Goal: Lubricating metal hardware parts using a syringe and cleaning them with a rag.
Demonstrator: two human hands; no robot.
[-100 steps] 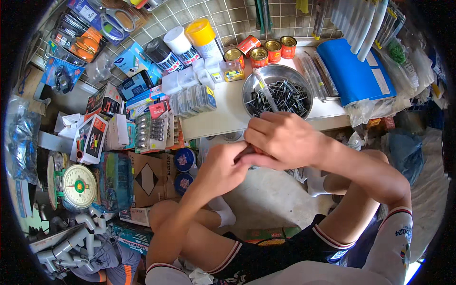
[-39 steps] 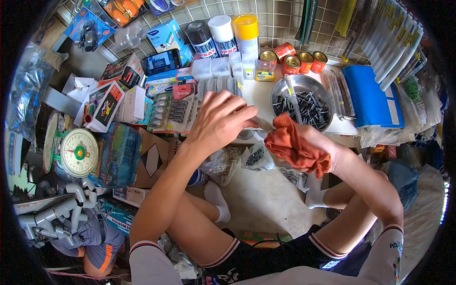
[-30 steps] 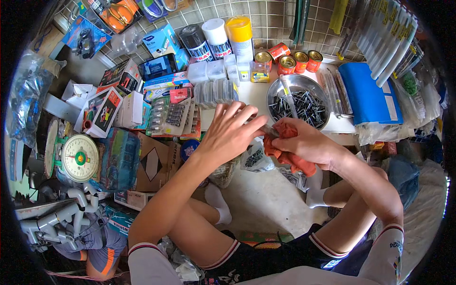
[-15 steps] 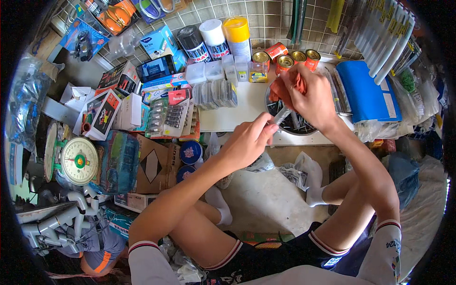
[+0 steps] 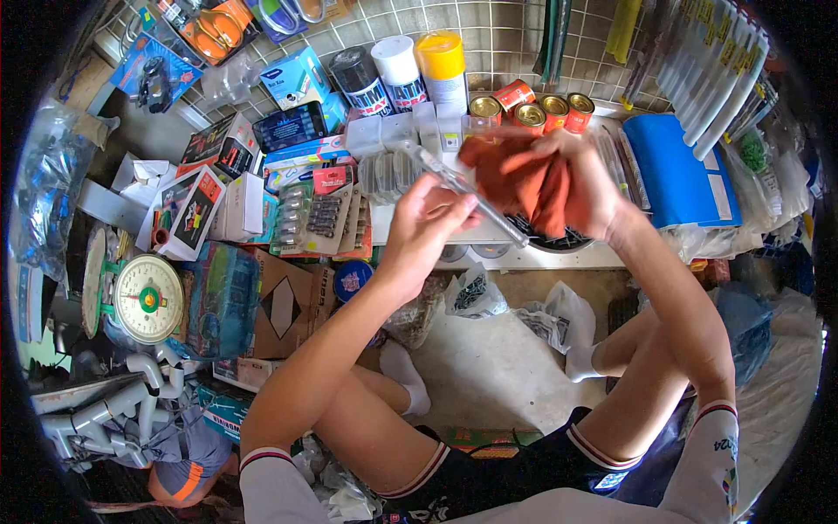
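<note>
Orange cloth (image 5: 532,179) sits bunched in our right hand (image 5: 580,188), fingers curled tight around it and one end of a long metal rod (image 5: 463,188); our left hand (image 5: 423,231) pinches the rod mid-length, holding it steady above the worktop (image 5: 410,229) for wiping.

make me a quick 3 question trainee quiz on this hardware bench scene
1. True or false: the left hand holds a long metal rod.
2. What does the right hand hold? A) orange cloth B) spray can C) scissors
3. What colour is the cap of the rightmost spray can?

Key: 1 true. 2 A, the orange cloth. 3 yellow.
</note>
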